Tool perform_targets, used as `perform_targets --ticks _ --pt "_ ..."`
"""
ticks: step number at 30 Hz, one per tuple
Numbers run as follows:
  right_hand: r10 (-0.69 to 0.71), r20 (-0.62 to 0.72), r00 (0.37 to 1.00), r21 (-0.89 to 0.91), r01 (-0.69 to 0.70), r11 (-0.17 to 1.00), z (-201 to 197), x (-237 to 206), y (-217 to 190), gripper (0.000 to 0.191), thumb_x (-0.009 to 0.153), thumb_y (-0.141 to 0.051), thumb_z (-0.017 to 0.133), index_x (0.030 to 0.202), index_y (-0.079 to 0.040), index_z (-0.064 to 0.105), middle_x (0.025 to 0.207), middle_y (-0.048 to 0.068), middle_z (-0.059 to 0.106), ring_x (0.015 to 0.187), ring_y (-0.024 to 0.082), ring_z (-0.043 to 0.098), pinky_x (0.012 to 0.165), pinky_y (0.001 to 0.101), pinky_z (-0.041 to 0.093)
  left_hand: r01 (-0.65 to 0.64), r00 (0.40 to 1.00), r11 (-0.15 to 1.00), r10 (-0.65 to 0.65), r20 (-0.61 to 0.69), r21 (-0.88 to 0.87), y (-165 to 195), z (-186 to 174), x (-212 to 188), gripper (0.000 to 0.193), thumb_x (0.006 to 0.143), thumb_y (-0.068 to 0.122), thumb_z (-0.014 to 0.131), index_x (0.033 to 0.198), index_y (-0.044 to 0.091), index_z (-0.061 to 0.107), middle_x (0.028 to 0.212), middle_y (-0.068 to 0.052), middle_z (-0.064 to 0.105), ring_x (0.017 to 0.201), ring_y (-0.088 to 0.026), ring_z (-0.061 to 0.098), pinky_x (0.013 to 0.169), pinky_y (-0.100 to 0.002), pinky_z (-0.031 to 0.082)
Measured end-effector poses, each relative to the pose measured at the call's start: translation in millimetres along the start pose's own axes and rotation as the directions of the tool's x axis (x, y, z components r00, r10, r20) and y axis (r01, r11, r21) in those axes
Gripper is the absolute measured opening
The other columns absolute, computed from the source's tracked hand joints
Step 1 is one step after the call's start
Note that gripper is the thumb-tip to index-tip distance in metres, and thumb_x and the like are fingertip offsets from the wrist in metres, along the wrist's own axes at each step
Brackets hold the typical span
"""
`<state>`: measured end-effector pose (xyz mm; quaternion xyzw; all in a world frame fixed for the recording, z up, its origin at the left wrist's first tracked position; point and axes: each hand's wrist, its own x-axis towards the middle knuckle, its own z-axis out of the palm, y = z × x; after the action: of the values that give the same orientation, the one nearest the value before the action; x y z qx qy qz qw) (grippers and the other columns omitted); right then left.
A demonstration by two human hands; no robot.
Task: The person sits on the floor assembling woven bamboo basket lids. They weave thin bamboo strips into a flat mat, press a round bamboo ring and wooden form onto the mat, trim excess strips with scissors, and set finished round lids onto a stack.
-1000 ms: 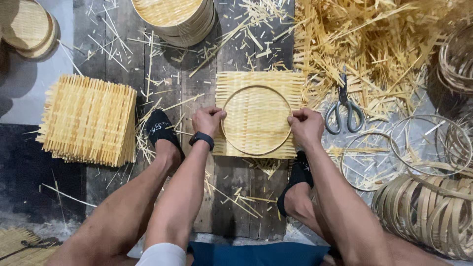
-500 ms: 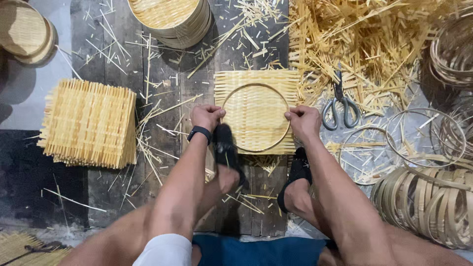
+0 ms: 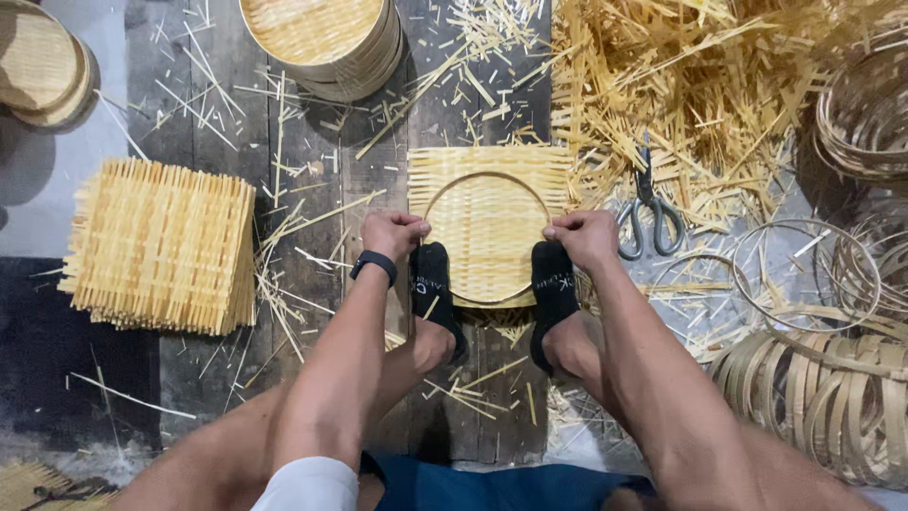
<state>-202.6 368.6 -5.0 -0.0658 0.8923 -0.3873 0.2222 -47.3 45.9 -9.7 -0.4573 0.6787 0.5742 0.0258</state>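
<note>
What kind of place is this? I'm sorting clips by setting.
Likely a bamboo-weaving workshop, worked on the floor. Both hands, left hand and right hand, press a round hoop onto a woven mat; a stack of woven mats, loose strips and scissors lie around.

Woven mat (image 3: pixel 487 203) between hands: pale yellow slat weave; socks (image 3: pixel 553 284) below: black; scissors (image 3: pixel 648 213) right of right hand: grey handles.

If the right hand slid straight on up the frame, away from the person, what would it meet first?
Probably more of the woven bamboo mat, whose edge the right hand already grips beside the round hoop. Beyond that lies the heap of loose bamboo strips. The scissors sit just to its side.
</note>
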Motion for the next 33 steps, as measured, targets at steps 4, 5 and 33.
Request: perform_targets --ticks 4,5,33 --pt "-0.063 0.136 0.989 0.128 0.045 0.991 -16.8 -8.5 -41.0 0.024 0.075 -0.021 0.086 0.092 -0.006 0.082 0.084 0.007 0.08 0.075 0.015 0.074 0.071 0.0299 0.06 -0.243 0.97 0.848 0.224 0.097 0.471 29.1 -7.0 -6.7 0.021 0.071 0.018 0.091 0.085 0.005 0.083 0.079 -0.011 0.077 0.07 -0.021 0.072 0.07 -0.039 0.059" --pt "-0.124 0.091 0.988 -0.175 0.139 0.975 -17.0 -18.5 -55.7 0.03 0.08 -0.028 0.086 0.098 -0.005 0.081 0.103 0.013 0.076 0.093 0.023 0.071 0.085 0.0366 0.058 -0.259 0.961 0.76 0.266 0.079 0.596 38.8 -2.8 -6.9 0.022 0.078 0.021 0.086 0.092 0.006 0.081 0.091 -0.014 0.076 0.082 -0.027 0.071 0.078 -0.042 0.058" --pt "-0.703 0.197 0.684 -0.359 0.717 0.597 79.2 -100.8 -88.6 0.056 0.077 -0.036 0.078 0.127 -0.012 0.066 0.138 0.016 0.056 0.135 0.039 0.045 0.11 0.0604 0.033 -0.621 0.78 0.764 0.577 0.243 0.177 82.8 80.9 25.8 0.02 0.091 0.03 0.074 0.107 0.021 0.081 0.127 -0.004 0.066 0.111 -0.026 0.068 0.093 -0.036 0.053"
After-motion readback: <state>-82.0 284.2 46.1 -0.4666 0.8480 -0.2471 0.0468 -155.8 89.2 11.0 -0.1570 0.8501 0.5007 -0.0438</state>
